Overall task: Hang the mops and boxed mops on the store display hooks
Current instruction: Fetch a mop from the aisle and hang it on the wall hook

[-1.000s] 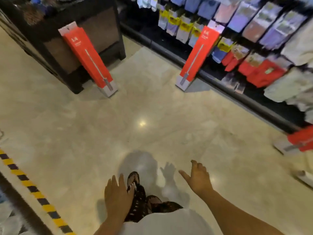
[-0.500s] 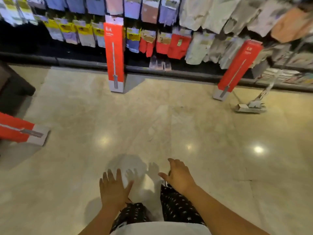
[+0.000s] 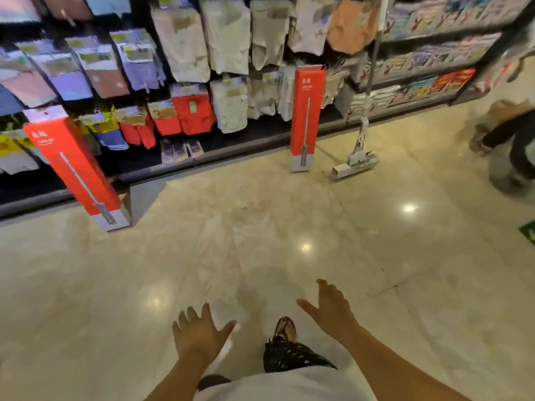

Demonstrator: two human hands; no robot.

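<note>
Left hand (image 3: 199, 332): low over the floor (image 3: 289, 221), palm down, fingers (image 3: 191, 315) straight and spread; grips nothing. Right hand (image 3: 331, 312): beside it and a little further forward, thumb stuck out sideways, fingers relaxed and apart; holds nothing either. Between the two hands, a sandalled foot (image 3: 285, 329).

Well ahead, along the base of the display rack (image 3: 185, 44) of packaged garments: three task items, all standing on the floor.
- Left boxed mop (image 3: 72, 166): red carton, tilted, top leaning back against the rack.
- Second boxed mop (image 3: 307, 117): red carton further right, near upright, propped against the same rack.
- Bare mop (image 3: 354, 164): just beside the second carton, to its right; grey head on the floor, handle slanting up along the rack.

All three well apart from both hands. At the far right edge, blurred: another person (image 3: 512, 140).
</note>
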